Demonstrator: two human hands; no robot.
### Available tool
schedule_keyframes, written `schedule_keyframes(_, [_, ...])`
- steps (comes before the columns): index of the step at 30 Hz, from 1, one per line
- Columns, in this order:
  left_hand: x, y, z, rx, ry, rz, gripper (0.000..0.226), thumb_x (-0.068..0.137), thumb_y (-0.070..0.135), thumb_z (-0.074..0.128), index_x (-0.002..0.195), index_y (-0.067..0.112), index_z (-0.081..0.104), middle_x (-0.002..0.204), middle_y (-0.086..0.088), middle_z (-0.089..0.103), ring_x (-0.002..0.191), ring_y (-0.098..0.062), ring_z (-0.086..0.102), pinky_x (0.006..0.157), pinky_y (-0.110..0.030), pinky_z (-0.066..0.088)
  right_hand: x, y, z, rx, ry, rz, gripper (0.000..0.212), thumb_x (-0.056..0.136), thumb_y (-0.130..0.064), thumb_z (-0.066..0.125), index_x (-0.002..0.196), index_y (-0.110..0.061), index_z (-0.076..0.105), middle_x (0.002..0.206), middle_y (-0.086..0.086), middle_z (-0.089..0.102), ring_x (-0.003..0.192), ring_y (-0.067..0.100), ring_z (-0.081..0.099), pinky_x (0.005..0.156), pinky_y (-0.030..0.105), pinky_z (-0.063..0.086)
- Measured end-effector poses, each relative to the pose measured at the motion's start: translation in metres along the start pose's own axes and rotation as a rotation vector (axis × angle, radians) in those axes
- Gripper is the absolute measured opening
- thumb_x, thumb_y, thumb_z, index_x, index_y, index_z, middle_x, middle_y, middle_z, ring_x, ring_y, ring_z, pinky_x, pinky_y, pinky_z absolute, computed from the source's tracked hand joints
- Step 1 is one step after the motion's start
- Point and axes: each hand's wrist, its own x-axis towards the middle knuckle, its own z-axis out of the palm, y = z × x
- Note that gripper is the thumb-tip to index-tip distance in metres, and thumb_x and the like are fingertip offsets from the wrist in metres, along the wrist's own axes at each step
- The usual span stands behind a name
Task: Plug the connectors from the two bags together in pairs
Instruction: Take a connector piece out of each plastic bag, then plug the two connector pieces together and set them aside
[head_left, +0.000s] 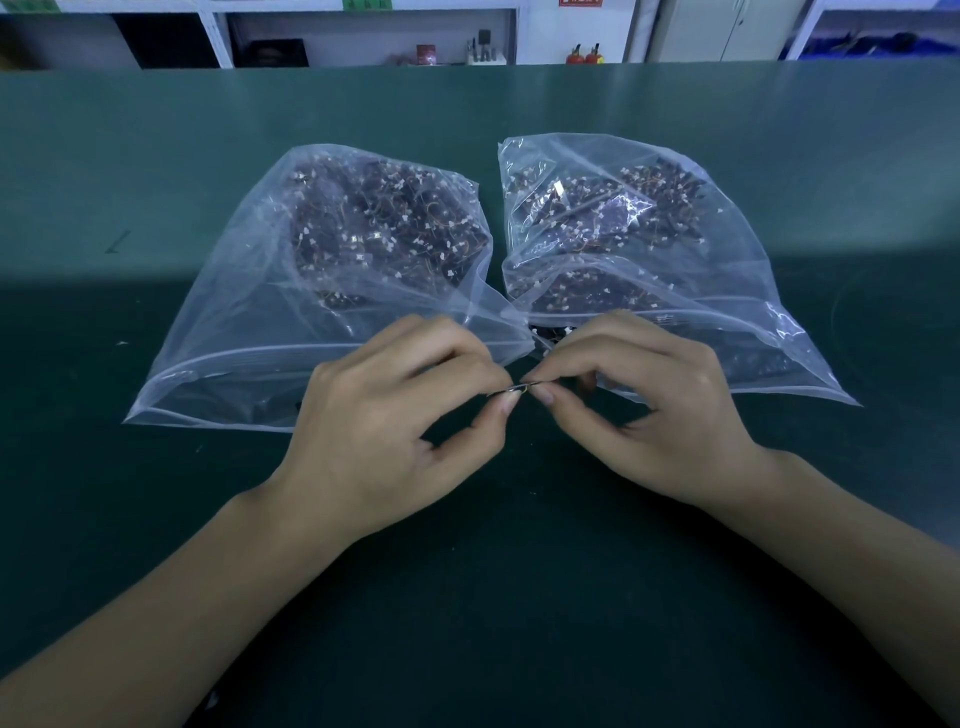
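Observation:
Two clear plastic bags lie side by side on the green table, the left bag (332, 270) and the right bag (639, 234), each full of small wired connectors with white plugs. Their open mouths face me. In front of the bags my left hand (395, 415) and my right hand (644, 405) meet fingertip to fingertip. Between them sits a tiny connector pair (524, 387) with a bit of yellow wire showing. My left thumb and forefinger pinch one end, my right thumb and forefinger pinch the other. The fingers hide most of the connectors.
A small dark heap of connectors (553, 332) lies between the bag mouths, just behind my fingers. The green table (156, 156) runs far back to white shelving (363, 36) with small items. Dark mat surface spreads under my forearms.

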Motion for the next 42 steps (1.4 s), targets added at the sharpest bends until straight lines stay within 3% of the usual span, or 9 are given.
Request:
schedule_keyframes(14, [0.000, 0.000, 0.001, 0.004, -0.013, 0.016, 0.019, 0.102, 0.015, 0.069, 0.089, 0.010, 0.080, 0.092, 0.000, 0.073, 0.078, -0.020, 0.066, 0.059, -0.043, 0.053, 0.000, 0.000, 0.000, 0.000, -0.026, 0.005, 0.006, 0.100, -0.010, 0.075, 0.102, -0.007, 0.079, 0.096, 0.000, 0.073, 0.080, 0.017, 0.064, 0.076, 0.019, 0.046])
schedule_keyframes(21, [-0.001, -0.002, 0.000, 0.002, -0.024, 0.029, 0.015, 0.104, 0.020, 0.073, 0.100, 0.015, 0.086, 0.091, 0.002, 0.074, 0.074, -0.013, 0.067, 0.056, -0.036, 0.053, 0.001, 0.001, -0.002, 0.058, -0.050, 0.013, 0.012, 0.098, -0.012, 0.077, 0.108, -0.006, 0.078, 0.101, 0.000, 0.075, 0.089, 0.012, 0.068, 0.077, 0.018, 0.049])
schedule_keyframes(26, [0.001, -0.001, -0.004, 0.052, -0.006, -0.039, 0.024, 0.105, 0.036, 0.072, 0.095, 0.018, 0.084, 0.089, 0.008, 0.074, 0.076, -0.009, 0.067, 0.054, -0.035, 0.054, 0.001, 0.008, -0.006, -0.038, 0.008, 0.060, 0.009, 0.101, -0.015, 0.074, 0.095, -0.010, 0.078, 0.087, 0.000, 0.072, 0.076, 0.019, 0.065, 0.066, 0.034, 0.052])
schedule_keyframes(31, [0.003, -0.005, -0.009, 0.189, 0.018, -0.091, 0.035, 0.111, 0.035, 0.060, 0.087, 0.018, 0.078, 0.082, 0.008, 0.069, 0.072, -0.014, 0.065, 0.050, -0.035, 0.047, 0.001, 0.019, -0.014, -0.168, 0.098, 0.230, 0.014, 0.100, -0.020, 0.073, 0.089, -0.011, 0.074, 0.082, -0.002, 0.069, 0.072, 0.021, 0.068, 0.064, 0.045, 0.057])
schedule_keyframes(34, [0.003, -0.007, -0.010, 0.290, -0.045, -0.180, 0.031, 0.112, 0.033, 0.055, 0.091, 0.022, 0.074, 0.083, 0.012, 0.067, 0.073, -0.009, 0.058, 0.051, -0.022, 0.030, 0.002, 0.021, -0.016, -0.289, 0.057, 0.296, 0.012, 0.098, -0.020, 0.073, 0.087, -0.015, 0.073, 0.082, -0.006, 0.069, 0.075, 0.016, 0.068, 0.065, 0.045, 0.057])
schedule_keyframes(35, [0.002, -0.010, -0.009, 0.321, -0.074, -0.193, 0.028, 0.112, 0.031, 0.055, 0.092, 0.022, 0.073, 0.085, 0.013, 0.068, 0.076, -0.009, 0.058, 0.052, -0.023, 0.029, 0.002, 0.022, -0.016, -0.328, 0.031, 0.312, 0.012, 0.097, -0.019, 0.074, 0.086, -0.017, 0.073, 0.081, -0.007, 0.069, 0.074, 0.015, 0.067, 0.064, 0.043, 0.057])
schedule_keyframes(38, [-0.002, -0.019, -0.009, 0.356, -0.204, -0.227, 0.016, 0.107, 0.027, 0.062, 0.098, 0.025, 0.075, 0.094, 0.012, 0.071, 0.094, -0.018, 0.068, 0.061, -0.030, 0.046, 0.002, 0.024, -0.018, -0.417, -0.024, 0.319, 0.010, 0.095, -0.019, 0.077, 0.086, -0.017, 0.075, 0.080, -0.008, 0.069, 0.073, 0.016, 0.065, 0.061, 0.041, 0.056])
schedule_keyframes(42, [-0.002, -0.025, -0.010, 0.403, -0.309, -0.312, 0.020, 0.096, 0.046, 0.070, 0.098, 0.028, 0.077, 0.098, 0.010, 0.062, 0.100, -0.020, 0.063, 0.070, -0.029, 0.036, 0.002, 0.024, -0.019, -0.464, -0.084, 0.338, 0.007, 0.089, -0.016, 0.084, 0.087, -0.016, 0.077, 0.086, -0.006, 0.066, 0.084, 0.015, 0.058, 0.066, 0.031, 0.048])
